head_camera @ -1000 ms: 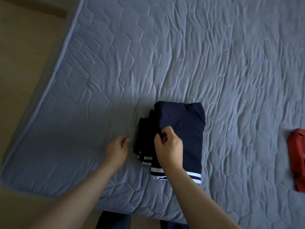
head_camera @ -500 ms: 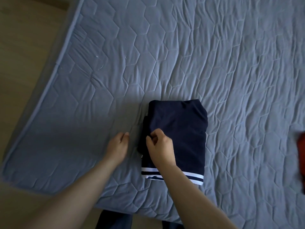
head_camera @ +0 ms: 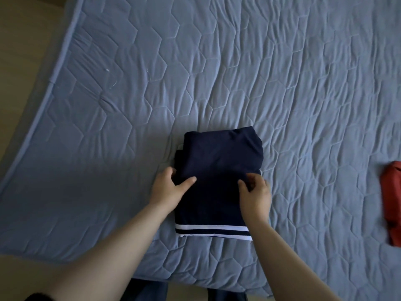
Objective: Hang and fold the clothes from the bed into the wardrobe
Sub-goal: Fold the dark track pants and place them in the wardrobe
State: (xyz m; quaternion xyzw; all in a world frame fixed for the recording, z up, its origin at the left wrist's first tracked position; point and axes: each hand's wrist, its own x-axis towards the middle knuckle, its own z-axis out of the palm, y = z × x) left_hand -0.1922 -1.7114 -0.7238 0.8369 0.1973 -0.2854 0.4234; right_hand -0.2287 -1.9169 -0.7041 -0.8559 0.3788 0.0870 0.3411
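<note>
one folded navy garment point(head_camera: 219, 157) lies on the quilted blue bed point(head_camera: 217, 61), near its front edge. left hand point(head_camera: 168, 187) grips its left side, thumb on top; right hand point(head_camera: 256, 192) pinches its right side. red cloth point(head_camera: 391, 203) lies well apart.

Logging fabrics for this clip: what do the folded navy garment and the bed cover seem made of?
Navy garment: soft matte knit, probably cotton jersey; it folds limply, white-striped hem. Bed cover: padded matte textile; hexagon quilting puckers. Fibre unclear.

Matt navy cloth garment point(head_camera: 219, 161); quilted, wrinkled cloth bed cover point(head_camera: 238, 72).
</note>
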